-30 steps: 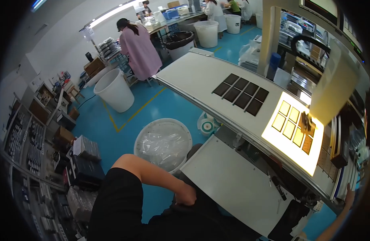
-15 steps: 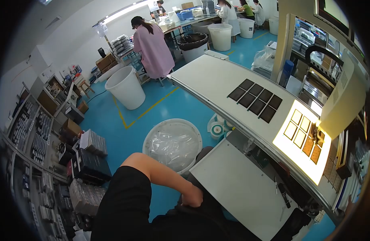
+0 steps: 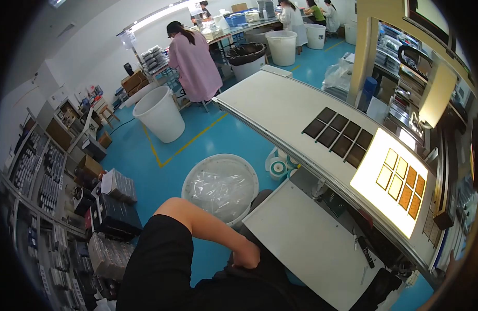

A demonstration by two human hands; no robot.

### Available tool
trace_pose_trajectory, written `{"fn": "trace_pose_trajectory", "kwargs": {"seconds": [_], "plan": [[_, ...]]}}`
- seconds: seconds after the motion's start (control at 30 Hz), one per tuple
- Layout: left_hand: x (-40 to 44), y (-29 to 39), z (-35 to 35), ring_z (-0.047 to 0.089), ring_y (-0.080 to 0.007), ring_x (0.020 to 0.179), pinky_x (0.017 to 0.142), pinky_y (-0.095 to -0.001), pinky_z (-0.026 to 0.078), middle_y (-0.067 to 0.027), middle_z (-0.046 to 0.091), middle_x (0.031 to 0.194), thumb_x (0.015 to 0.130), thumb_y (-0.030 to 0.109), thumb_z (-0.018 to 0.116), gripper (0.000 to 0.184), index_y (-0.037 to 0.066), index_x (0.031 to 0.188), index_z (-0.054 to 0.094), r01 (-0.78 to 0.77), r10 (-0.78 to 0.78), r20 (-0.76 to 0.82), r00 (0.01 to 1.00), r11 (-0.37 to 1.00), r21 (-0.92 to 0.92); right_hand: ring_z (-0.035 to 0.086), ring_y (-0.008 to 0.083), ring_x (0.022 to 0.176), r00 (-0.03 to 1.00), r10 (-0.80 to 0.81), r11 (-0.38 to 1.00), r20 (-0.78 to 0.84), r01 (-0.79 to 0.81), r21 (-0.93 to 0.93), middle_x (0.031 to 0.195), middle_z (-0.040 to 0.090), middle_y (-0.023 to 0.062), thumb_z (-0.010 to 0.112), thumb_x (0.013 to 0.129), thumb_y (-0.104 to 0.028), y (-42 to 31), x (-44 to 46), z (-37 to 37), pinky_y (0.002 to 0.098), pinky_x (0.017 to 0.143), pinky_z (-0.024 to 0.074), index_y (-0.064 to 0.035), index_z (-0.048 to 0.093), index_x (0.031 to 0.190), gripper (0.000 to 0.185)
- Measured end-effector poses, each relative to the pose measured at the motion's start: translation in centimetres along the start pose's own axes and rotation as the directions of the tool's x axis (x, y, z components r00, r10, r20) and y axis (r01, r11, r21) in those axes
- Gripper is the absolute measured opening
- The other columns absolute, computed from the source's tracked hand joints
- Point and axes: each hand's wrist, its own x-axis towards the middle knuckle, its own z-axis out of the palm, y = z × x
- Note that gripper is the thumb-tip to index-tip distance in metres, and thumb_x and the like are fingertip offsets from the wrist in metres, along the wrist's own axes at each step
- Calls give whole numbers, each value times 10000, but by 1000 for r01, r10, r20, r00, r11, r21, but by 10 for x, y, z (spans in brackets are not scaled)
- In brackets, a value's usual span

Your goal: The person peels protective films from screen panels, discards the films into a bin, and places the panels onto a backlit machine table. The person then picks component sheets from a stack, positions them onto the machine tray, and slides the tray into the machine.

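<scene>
My left hand rests on my dark-clothed lap with the wrist bent; its fingers are hidden from view. At the far right edge, my right hand is dim and partly cut off beside the machine's rail, its finger posture unclear. On the long white table, a grid of dark rectangular pieces lies against the edge of a brightly lit panel. Framed rectangles on that panel look pale yellow on the left and orange-brown on the right. A pale machine head hangs behind the panel.
A lower white board carries a black marker. A round bin with clear plastic stands beside my left arm. Further off are a white bin, a person in a pink coat, other people at benches, and shelves at left.
The machine head has moved back off the lit panel, uncovering its pieces. The dark grid has shifted right, up to the panel. The camera view has turned; my left hand stays on my lap.
</scene>
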Motion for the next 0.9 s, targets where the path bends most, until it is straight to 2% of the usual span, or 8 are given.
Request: {"fn": "trace_pose_trajectory", "kwargs": {"seconds": [0.17,0.2,0.3,0.37,0.5,0.67,0.77,0.9], "plan": [[7,-8,1,747,-427,907,788,-525,603,-204,766,859,646,276,934,336,3,779,791,16,-13,73,997,999,-48,669,480,1106,945,-315,946,86,320,-54,1184,677,336,587,987,-652,78,69,74,561,939,501,-62,543,1534,805],[9,-12,5,746,-431,902,759,-534,602,-210,762,860,670,258,915,306,1,760,776,-8,12,87,996,999,-54,677,494,1045,989,-70,993,128,81,-90,1183,668,360,559,1014,-595,22,19,33,554,911,516,-148,611,1494,658],[12,-19,14,742,-439,923,766,-539,602,-218,761,882,743,246,872,275,0,804,766,35,-24,153,988,997,-72,595,497,1294,994,84,994,64,-88,60,1361,637,351,686,850,-745,-70,-78,-28,528,1086,458,111,646,1340,988],[7,-12,-1,746,-435,911,765,-533,607,-214,764,874,769,245,852,257,6,825,776,71,-56,186,981,994,-78,556,491,1362,977,184,983,105,-182,-23,1380,619,370,678,813,-803,-104,-105,-52,510,1134,428,128,651,1326,1063],[7,-3,-14,752,-426,909,766,-521,613,-216,770,893,798,219,826,222,6,851,788,111,-92,236,967,991,-70,623,501,1278,986,166,984,27,-164,-67,1306,670,355,624,828,-845,-115,-115,-57,531,1061,482,91,696,1293,1047],[9,-4,-13,755,-416,910,766,-524,612,-217,772,913,810,231,818,242,2,884,791,145,-119,263,957,986,-81,703,387,762,988,148,984,-41,-152,-94,854,724,253,586,831,-900,-94,-96,-40,552,692,509,117,728,907,1029],[9,-4,-14,755,-414,905,765,-527,610,-212,771,908,814,223,803,231,5,889,790,125,-102,257,961,990,-72,597,300,580,984,164,981,-70,-170,-91,681,636,180,570,841,-910,-84,-86,-31,522,561,432,92,671,777,1009],[13,-5,-8,753,-414,913,771,-528,608,-206,770,916,831,192,761,201,7,903,785,140,-112,285,952,987,-81,586,298,573,990,133,984,-50,-138,-111,688,637,187,568,848,-905,-81,-83,-30,519,552,429,109,685,818,1020]]}}
